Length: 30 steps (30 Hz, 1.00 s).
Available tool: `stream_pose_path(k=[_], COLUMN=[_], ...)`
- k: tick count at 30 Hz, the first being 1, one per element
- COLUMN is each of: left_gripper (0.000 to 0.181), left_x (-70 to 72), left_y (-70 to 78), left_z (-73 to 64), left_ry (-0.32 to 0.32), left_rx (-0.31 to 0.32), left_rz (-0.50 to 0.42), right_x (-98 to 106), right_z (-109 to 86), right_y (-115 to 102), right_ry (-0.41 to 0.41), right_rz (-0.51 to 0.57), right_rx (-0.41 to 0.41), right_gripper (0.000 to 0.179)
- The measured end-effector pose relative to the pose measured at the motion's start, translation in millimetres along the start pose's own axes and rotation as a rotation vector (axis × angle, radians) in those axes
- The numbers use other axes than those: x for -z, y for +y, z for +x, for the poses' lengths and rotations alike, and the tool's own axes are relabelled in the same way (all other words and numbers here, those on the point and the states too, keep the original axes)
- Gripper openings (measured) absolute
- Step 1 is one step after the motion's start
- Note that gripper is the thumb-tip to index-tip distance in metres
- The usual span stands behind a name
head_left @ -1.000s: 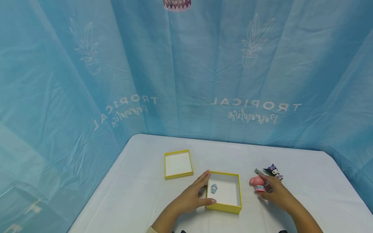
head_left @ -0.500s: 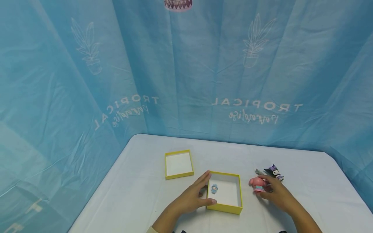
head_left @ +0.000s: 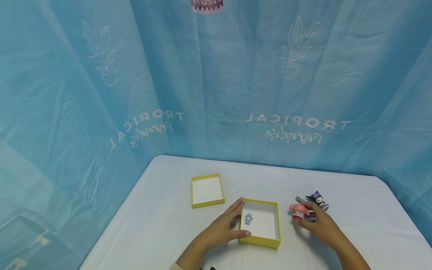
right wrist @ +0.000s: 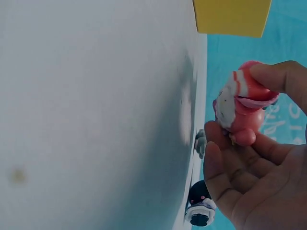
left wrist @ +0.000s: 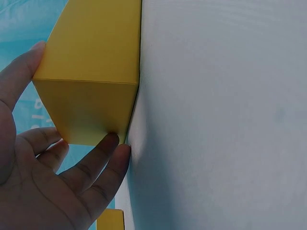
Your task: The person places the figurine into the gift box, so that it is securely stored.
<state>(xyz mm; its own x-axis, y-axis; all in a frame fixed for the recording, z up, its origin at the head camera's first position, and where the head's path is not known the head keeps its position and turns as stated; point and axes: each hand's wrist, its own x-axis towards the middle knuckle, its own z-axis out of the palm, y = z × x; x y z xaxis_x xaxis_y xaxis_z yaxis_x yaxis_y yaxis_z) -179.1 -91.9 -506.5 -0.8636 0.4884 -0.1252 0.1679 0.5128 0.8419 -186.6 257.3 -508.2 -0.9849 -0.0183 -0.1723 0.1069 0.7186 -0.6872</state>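
Observation:
My right hand (head_left: 318,225) pinches a pink toy figurine (head_left: 298,210) between thumb and fingers, right of the yellow box. In the right wrist view the figurine (right wrist: 247,105) is tilted, with a gap between it and the white tabletop. Around the left side of the open yellow box (head_left: 260,242) lies my left hand (head_left: 221,228), thumb at the near corner, fingers along the left wall. The left wrist view has these fingers touching the box's outer face (left wrist: 86,110). Inside the box, at the left, lies a small blue figurine (head_left: 248,219).
The shallow yellow lid (head_left: 207,202) lies behind and left of the box, white inside up. Beyond my right hand are a black-and-purple figurine (head_left: 318,199) and a small grey piece (head_left: 299,199), partly hidden. Blue curtains (head_left: 216,93) hang behind the white table (head_left: 162,210).
The pink figurine has been tipped over in my right hand and raised slightly, its base now turned toward the near side. My left hand and the box have stayed in place.

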Motion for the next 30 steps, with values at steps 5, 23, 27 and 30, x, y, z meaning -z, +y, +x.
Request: stream_pose_path(k=[5, 23, 27, 30], left_gripper=[0.095, 0.095, 0.095, 0.095], left_x=[-0.1, 0.3, 0.2, -0.1], left_y=[-0.1, -0.5, -1.0, -1.2], left_z=[-0.2, 0.0, 0.1, 0.3], left_ry=[0.003, 0.003, 0.002, 0.002], left_rx=[0.003, -0.001, 0.003, 0.003], left_rz=[0.001, 0.008, 0.007, 0.007], right_x=[-1.6, -8.8, -10.0, -10.9], right_z=[-2.5, -7.8, -8.5, -8.6], right_y=[-2.3, -5.4, -7.3, -8.7], right_ry=[0.004, 0.117, 0.142, 0.163], right_rz=[0.061, 0.202, 0.182, 0.151], right_rx=[0.001, 0.232, 0.249, 0.254], right_gripper=[0.071, 0.062, 0.061, 0.061])
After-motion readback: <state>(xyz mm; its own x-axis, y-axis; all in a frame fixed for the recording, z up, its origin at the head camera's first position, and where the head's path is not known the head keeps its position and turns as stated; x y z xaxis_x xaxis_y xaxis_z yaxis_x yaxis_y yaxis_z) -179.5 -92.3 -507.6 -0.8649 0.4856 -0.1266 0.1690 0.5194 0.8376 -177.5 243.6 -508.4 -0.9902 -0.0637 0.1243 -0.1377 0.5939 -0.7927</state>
